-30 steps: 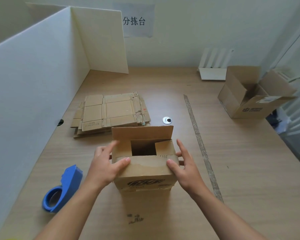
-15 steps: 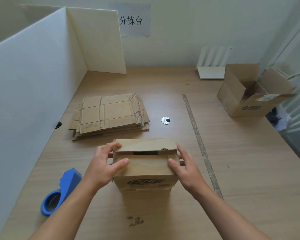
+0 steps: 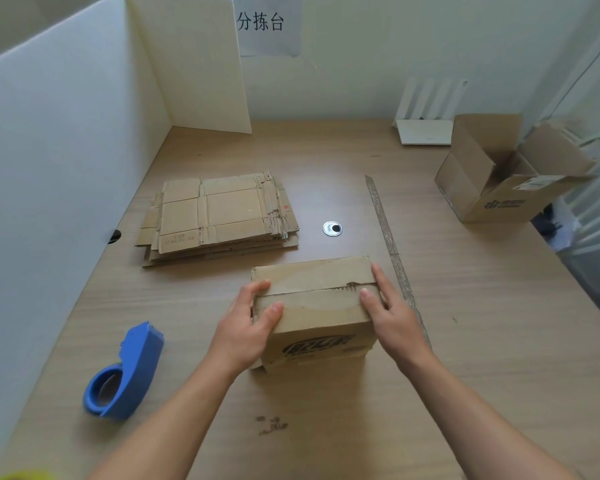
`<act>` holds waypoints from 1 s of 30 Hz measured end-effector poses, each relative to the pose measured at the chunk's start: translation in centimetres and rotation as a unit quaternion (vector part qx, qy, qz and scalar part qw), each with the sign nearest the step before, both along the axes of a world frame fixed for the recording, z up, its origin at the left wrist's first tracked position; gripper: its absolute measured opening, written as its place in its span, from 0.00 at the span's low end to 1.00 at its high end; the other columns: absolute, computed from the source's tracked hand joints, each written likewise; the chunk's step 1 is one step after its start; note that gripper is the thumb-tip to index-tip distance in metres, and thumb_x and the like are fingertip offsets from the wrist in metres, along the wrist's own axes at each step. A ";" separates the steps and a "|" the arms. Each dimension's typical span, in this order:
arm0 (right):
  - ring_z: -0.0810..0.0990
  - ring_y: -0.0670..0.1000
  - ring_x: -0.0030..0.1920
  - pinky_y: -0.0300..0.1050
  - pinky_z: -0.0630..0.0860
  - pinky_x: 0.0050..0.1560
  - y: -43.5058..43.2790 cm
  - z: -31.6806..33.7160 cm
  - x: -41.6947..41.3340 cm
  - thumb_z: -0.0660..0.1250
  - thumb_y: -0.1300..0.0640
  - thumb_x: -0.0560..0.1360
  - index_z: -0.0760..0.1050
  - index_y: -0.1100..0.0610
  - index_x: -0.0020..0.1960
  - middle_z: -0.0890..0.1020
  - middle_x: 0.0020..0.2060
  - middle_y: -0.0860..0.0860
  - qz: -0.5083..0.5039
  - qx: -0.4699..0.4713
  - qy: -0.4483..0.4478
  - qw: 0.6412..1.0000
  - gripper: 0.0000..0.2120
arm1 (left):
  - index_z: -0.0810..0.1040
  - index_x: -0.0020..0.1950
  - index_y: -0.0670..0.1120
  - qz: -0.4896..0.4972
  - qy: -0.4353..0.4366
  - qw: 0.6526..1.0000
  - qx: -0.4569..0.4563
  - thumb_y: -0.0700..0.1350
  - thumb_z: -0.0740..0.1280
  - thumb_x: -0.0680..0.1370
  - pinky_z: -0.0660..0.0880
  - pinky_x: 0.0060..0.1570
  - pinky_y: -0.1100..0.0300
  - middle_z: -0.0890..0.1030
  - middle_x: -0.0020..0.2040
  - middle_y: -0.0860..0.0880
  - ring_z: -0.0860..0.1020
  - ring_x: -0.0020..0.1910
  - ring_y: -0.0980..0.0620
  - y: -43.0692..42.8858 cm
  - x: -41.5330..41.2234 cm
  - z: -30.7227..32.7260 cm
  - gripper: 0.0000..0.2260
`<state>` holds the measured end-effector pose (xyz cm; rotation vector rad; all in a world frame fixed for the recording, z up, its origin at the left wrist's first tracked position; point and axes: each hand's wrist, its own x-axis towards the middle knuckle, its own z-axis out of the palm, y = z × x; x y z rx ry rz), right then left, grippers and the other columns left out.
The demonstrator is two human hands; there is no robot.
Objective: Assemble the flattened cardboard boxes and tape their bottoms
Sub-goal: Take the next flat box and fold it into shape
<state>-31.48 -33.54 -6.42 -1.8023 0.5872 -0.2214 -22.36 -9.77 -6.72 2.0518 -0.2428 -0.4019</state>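
Note:
A small cardboard box [image 3: 314,306] stands on the wooden table [image 3: 465,341] in front of me, its two long flaps folded down and meeting along a seam on top. My left hand [image 3: 248,327] grips the box's left edge, thumb on the near flap and fingers curled over the far one. My right hand [image 3: 390,313] lies on the right edge with straight fingers, thumb pressing the near flap. A blue tape dispenser [image 3: 125,374] lies on the table to the left. A stack of flattened boxes [image 3: 219,216] sits behind it.
An open assembled box [image 3: 499,174] lies tilted at the far right. White partition boards [image 3: 66,150] wall off the left side. A strip of tape [image 3: 388,237] runs along the table, with a round metal grommet [image 3: 332,229] beside it and a white router [image 3: 426,129] at the back.
The far flap, upright a second ago, has been folded down onto the box, closing the opening. Both hands stayed on the box's sides.

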 end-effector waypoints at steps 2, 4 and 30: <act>0.67 0.38 0.70 0.38 0.63 0.70 -1.0 0.1 0.0 0.64 0.48 0.81 0.63 0.41 0.77 0.69 0.72 0.39 -0.001 -0.015 0.012 1.000 0.26 | 0.68 0.67 0.62 -0.010 0.024 1.000 0.009 0.57 0.65 0.79 0.74 0.61 0.49 0.75 0.61 0.56 0.77 0.58 0.49 -0.8 -0.4 -0.6 0.17; 0.66 0.38 0.69 0.36 0.62 0.67 -1.1 -0.2 0.0 0.64 0.49 0.81 0.62 0.42 0.78 0.69 0.72 0.40 0.012 -0.032 0.034 0.999 0.26 | 0.69 0.68 0.60 -0.014 0.029 0.999 0.018 0.56 0.65 0.80 0.74 0.62 0.50 0.75 0.62 0.57 0.77 0.60 0.49 -1.0 -1.4 -1.7 0.17; 0.71 0.47 0.61 0.41 0.65 0.56 2.9 -0.6 3.9 0.59 0.46 0.82 0.68 0.47 0.74 0.76 0.63 0.45 0.088 -0.026 0.111 0.990 0.21 | 0.71 0.72 0.56 0.065 -0.014 0.993 0.099 0.59 0.61 0.81 0.71 0.57 0.53 0.75 0.68 0.52 0.72 0.66 0.51 3.4 0.7 -0.5 0.20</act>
